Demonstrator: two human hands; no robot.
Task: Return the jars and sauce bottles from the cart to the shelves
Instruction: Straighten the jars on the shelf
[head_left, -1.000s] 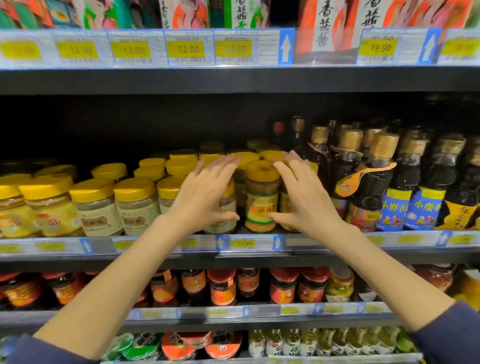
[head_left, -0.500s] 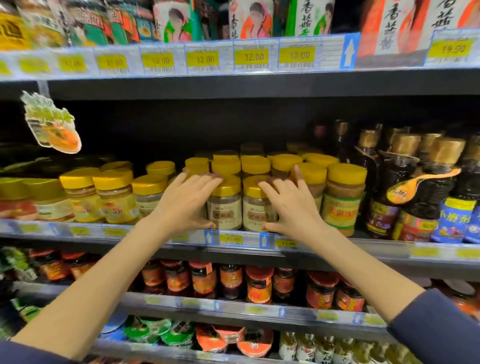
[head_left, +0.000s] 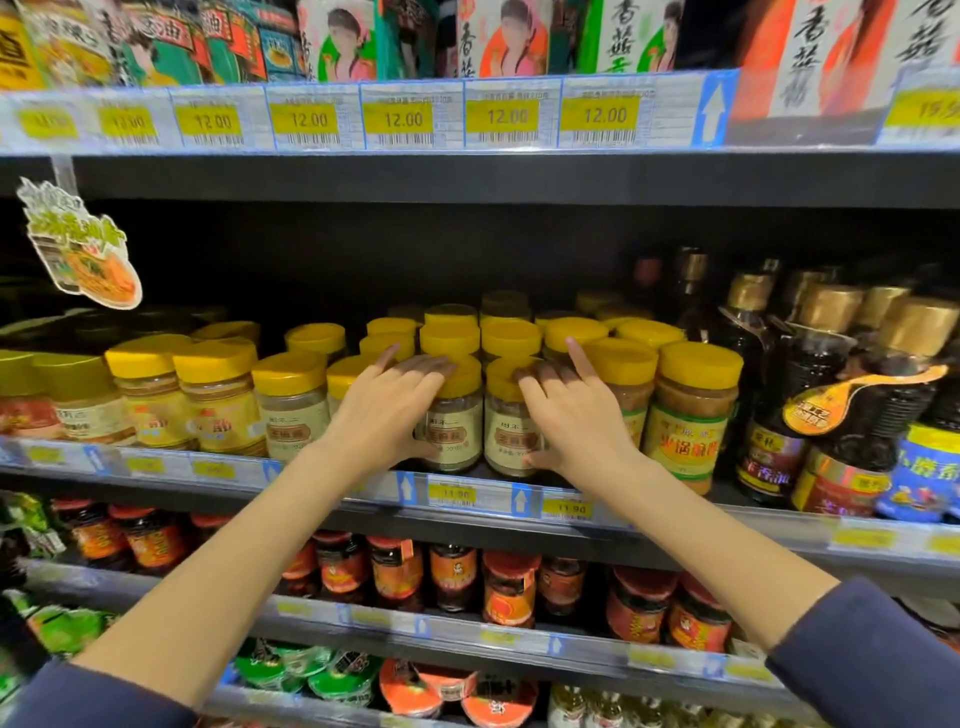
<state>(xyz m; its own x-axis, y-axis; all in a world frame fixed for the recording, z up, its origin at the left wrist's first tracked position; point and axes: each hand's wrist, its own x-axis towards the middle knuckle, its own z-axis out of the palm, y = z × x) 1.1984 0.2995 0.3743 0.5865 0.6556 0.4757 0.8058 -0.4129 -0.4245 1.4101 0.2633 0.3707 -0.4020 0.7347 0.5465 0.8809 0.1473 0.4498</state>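
Two yellow-lidded jars with pale labels, the left one (head_left: 460, 434) and the right one (head_left: 509, 441), stand side by side at the front of the middle shelf (head_left: 452, 494). My left hand (head_left: 382, 415) lies against the left jar's left side, fingers spread over its lid and thumb low at its front. My right hand (head_left: 574, 421) mirrors it on the right jar, with the index finger raised. Both jars stand upright on the shelf, pressed between my hands. No cart is in view.
More yellow-lidded jars (head_left: 218, 395) fill the shelf to the left and behind. A brown paste jar (head_left: 693, 415) and dark sauce bottles (head_left: 815, 395) stand to the right. Red-lidded jars (head_left: 509, 590) line the lower shelf. A promo tag (head_left: 83, 249) hangs at upper left.
My view has swung left along the shelf. Both hands moved from flanking a brown paste jar to the two pale-label jars and have closed in on them.
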